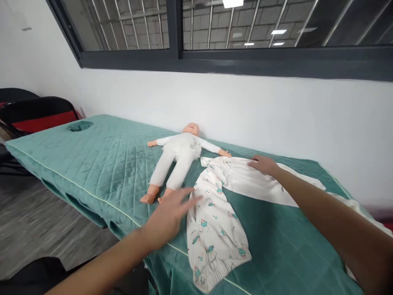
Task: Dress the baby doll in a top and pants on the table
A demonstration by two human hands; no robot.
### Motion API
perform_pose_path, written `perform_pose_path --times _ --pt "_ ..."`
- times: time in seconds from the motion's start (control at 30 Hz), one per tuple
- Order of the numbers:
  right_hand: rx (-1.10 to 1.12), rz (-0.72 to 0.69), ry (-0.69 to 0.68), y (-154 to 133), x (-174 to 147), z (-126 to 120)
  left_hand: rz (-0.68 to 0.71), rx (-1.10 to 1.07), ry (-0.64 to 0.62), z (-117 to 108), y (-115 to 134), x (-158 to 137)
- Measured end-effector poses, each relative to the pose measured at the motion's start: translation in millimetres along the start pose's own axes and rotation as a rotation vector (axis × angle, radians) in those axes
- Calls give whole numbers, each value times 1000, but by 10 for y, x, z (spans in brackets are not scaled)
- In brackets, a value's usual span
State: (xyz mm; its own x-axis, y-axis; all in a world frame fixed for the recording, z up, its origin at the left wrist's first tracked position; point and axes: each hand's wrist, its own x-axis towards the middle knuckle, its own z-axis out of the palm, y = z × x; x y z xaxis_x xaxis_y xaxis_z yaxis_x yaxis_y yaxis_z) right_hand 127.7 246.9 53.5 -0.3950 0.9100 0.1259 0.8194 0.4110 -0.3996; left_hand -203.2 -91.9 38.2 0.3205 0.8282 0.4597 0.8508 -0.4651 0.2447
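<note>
A baby doll (181, 147) with a white cloth body lies on its back, arms spread, by the wall on the green bed. Close to the doll's feet is my left hand (172, 211), its fingers spread and slightly blurred, holding nothing. It hovers at the edge of white baby pants (211, 233) printed with small green and pink figures, whose elastic waistband points toward me. Beyond them a plain white garment (245, 180) is laid out flat to the right. My right hand (264, 164) rests on its upper edge, fingers loosely extended and a little apart.
The quilted green bed cover (92, 164) has a round hole (80, 126) at the far left. More white cloth (353, 205) lies at the right, partly behind my forearm. A white wall and a barred window (175, 61) border the back. Black-and-red chairs (43, 119) stand left.
</note>
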Motion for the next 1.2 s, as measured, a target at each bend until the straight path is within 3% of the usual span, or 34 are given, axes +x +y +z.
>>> perform_pose_path --times 0.1,0.3,0.67,0.73,0.8,0.9,1.03,1.2 --pt "-114 -2 -40 -27 -188 -248 292 257 -181 177 323 -182" --pt "-175 -148 -91 -401 -636 -446 349 440 -230 222 443 -40" --pt "39 -385 -315 -842 -1769 -600 609 355 -280 380 569 564" --pt "101 -404 -323 -910 -1910 -647 566 301 -281 353 671 627" --pt "192 -420 -320 -983 -2028 -720 452 245 -206 324 857 682" --pt "324 -406 -305 -1114 -2171 -898 251 187 42 294 1233 785" --pt "428 -362 -318 -1290 -2350 -1236 156 166 314 246 1610 964" --pt "479 -321 -294 -1356 -2640 -1635 59 42 330 88 1738 1117"
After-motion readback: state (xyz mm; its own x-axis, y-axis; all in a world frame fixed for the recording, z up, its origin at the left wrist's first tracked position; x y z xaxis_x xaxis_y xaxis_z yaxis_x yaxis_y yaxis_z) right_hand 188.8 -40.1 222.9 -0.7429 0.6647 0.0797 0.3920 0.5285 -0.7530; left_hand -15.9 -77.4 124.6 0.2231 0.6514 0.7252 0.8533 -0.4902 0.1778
